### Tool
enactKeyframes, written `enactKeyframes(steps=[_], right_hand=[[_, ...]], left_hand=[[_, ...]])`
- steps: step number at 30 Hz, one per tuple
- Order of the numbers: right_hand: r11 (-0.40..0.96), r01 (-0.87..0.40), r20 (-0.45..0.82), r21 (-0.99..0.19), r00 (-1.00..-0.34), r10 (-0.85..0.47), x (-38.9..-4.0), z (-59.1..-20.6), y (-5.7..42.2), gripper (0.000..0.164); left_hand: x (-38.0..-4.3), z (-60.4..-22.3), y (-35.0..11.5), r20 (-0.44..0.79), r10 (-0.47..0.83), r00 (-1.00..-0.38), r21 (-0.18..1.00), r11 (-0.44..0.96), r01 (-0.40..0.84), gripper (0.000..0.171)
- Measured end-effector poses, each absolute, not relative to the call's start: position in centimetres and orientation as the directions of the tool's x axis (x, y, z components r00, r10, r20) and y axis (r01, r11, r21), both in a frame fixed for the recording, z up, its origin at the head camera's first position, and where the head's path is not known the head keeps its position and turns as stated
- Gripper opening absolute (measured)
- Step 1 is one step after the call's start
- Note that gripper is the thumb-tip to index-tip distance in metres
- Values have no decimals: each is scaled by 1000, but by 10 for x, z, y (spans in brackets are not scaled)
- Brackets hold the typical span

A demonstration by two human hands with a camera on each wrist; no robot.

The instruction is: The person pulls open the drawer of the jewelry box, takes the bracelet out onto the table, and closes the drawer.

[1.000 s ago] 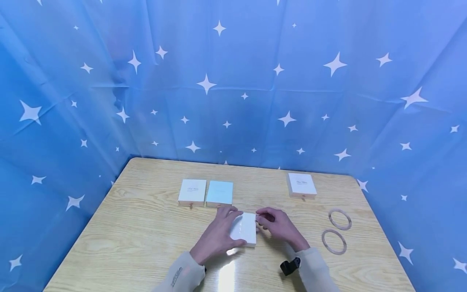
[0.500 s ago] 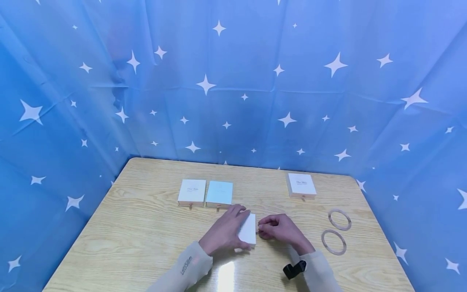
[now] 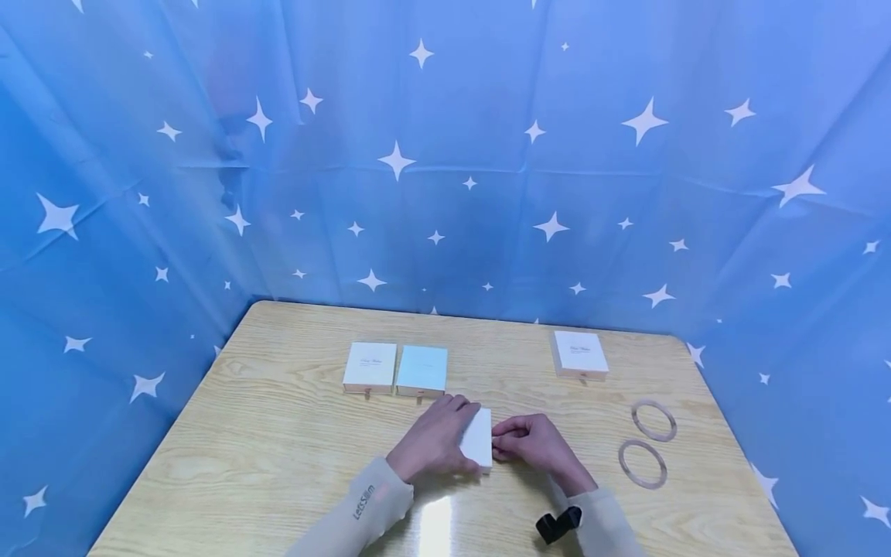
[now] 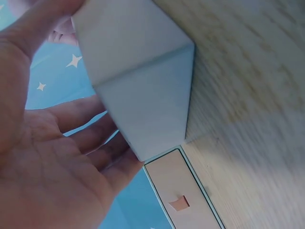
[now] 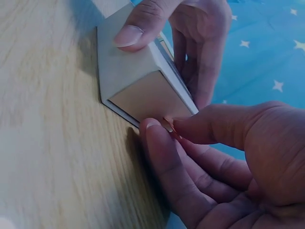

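Observation:
A small white drawer box (image 3: 477,441) lies on the wooden table in front of the person. My left hand (image 3: 433,439) spans it from the left, thumb on the near side and fingers on the far side, covering part of its top. From the right, my right hand (image 3: 534,447) reaches its end face. In the right wrist view, thumb and index finger pinch a small ribbon pull tab (image 5: 170,125) on the pale drawer front (image 5: 145,98), which sits within the sleeve. The left wrist view shows the box's plain white side (image 4: 143,90) against the left hand.
Behind the hands stand a white box (image 3: 370,365) and a light blue box (image 3: 421,368), side by side with their tabs facing forward. Another white box (image 3: 581,353) is at the back right. Two pale rings (image 3: 654,421) lie on the right of the table (image 3: 230,433).
My left hand has slid right over the box, covering more of its top. The right hand has shifted slightly nearer the person and stays at the box's right end.

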State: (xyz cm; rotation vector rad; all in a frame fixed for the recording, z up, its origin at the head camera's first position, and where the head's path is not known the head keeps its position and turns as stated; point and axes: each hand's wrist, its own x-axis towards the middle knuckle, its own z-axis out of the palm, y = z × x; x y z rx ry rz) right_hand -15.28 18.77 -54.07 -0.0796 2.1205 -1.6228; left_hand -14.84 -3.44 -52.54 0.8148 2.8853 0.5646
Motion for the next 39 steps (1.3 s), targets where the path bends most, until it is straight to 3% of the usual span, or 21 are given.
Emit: enactKeyframes(steps=[23,39], right_hand=[[370,162,-266,-915,-930,-252,-154,-548,181,9],[417,161,-277,-895,-931,-236,-152,-542,186,9]], left_hand=[[-149,-530,-35,-8,486,-874,444,785,433,104],[-150,-529,-34,-35,473,-880,460,790,406,106]])
